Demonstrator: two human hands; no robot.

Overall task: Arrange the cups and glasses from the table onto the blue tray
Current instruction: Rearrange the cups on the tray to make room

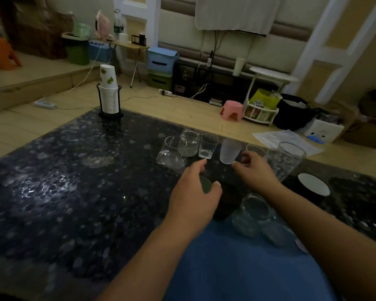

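Landmark: the frosted tumbler (229, 151), upright on the dark speckled table (70, 192), in the row of glassware at the far edge.
Left of the tumbler: a small clear glass (207, 146) just beside it, then a clear jar (189, 143), then a wide clear glass (172, 152) tilted toward the camera.
Right of the tumbler: a low clear glass (255, 149) partly hidden behind fingers, then a tall clear glass (285, 160) leaning in the wide-angle view.
Left hand (197, 186): nearer the camera than the tumbler, fingers loosely spread and reaching forward, holding nothing; a dark cup with a green inside (205, 184) sits under its palm, contact unclear.
Right hand (255, 171): just below and right of the tumbler, fingers half-curled and apart; thumb tip near the tumbler's base, whether touching cannot be told.
Blue tray (226, 257): well toward the camera from the tumbler, under both forearms; a clear glass jar (251, 216) stands at its far right part.
Black bowl with white inside (313, 185): right of the tumbler, nearer the camera, on the table.
Paper cup stack in a black holder (109, 94): far left of the tumbler, at the table's back corner.
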